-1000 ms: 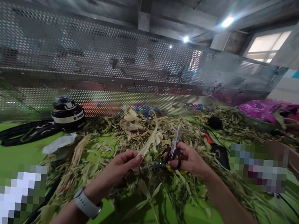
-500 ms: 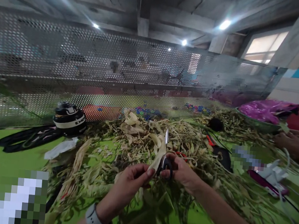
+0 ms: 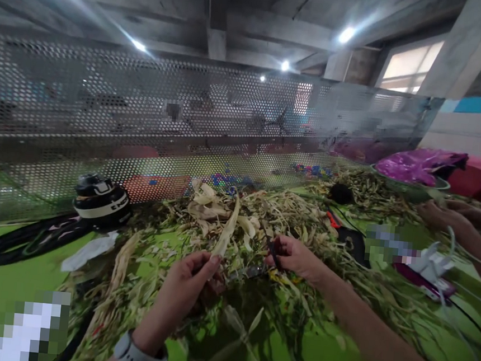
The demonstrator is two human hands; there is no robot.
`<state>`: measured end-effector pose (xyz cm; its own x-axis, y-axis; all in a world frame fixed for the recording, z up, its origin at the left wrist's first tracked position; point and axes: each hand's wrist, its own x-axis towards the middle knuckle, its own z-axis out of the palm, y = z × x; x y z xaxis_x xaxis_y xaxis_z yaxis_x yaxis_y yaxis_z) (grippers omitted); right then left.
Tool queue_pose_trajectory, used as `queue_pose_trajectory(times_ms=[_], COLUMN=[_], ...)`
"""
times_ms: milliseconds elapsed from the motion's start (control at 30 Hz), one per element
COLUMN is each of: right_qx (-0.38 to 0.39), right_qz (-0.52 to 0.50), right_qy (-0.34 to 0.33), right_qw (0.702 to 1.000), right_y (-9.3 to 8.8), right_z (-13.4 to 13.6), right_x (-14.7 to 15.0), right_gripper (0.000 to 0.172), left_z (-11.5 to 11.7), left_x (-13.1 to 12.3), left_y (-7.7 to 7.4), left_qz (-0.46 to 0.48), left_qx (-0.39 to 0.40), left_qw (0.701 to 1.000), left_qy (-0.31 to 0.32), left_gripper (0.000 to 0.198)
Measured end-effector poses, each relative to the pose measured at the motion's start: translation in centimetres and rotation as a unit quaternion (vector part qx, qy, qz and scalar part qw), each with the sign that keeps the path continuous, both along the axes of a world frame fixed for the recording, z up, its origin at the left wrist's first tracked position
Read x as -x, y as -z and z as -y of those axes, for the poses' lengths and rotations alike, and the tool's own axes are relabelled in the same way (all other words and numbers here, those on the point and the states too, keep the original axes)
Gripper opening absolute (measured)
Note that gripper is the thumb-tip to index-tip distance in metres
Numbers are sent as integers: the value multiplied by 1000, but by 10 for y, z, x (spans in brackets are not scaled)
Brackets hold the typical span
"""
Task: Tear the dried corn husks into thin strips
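Observation:
My left hand (image 3: 187, 282), with a watch on its wrist, pinches the lower end of a pale dried husk strip (image 3: 228, 230) that stands up and curves at its tip. To the right, my right hand (image 3: 295, 258) holds dark-handled scissors (image 3: 273, 251); their blades point up and left, apart from the strip. Beyond both hands spreads a heap of dried husks (image 3: 288, 207). A loose split husk piece (image 3: 244, 332) lies near the front on the green table (image 3: 300, 360). Part of the left fingers is hidden behind the thumb.
At right are a co-worker's hands (image 3: 443, 218), a purple bag (image 3: 414, 165) in a green basin (image 3: 433, 189), and a power strip with white plugs (image 3: 433, 262). A black lidded container (image 3: 101, 205) and white tissue (image 3: 89, 251) lie left. A perforated metal screen (image 3: 228, 123) stands behind.
My hands have moved apart: the left one went left with the husk strip, which now stands clear of the scissors. The scissors have tilted left. The whole view has shifted slightly.

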<state>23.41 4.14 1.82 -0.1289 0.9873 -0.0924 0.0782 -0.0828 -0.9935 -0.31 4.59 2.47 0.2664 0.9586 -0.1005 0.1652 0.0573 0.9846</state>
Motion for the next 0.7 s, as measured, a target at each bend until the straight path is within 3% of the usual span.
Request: queue_pose_trajectory(times_ms=[200, 433, 700], right_qx=[-24, -22, -20], right_qz=[136, 157, 163], right_qy=[-29, -20, -58], right_qw=[990, 987, 985], right_y=[11, 7, 7], right_z=[-2, 0, 0], right_x=[0, 0, -7], right_gripper=[36, 36, 32], left_z=[-2, 2, -2], left_x=[1, 0, 3], left_y=[2, 1, 6], left_qz=[-65, -97, -89], left_qx=[-84, -109, -103], left_qw=[994, 989, 991], left_qy=[-1, 9, -12], left_gripper=[29, 27, 29])
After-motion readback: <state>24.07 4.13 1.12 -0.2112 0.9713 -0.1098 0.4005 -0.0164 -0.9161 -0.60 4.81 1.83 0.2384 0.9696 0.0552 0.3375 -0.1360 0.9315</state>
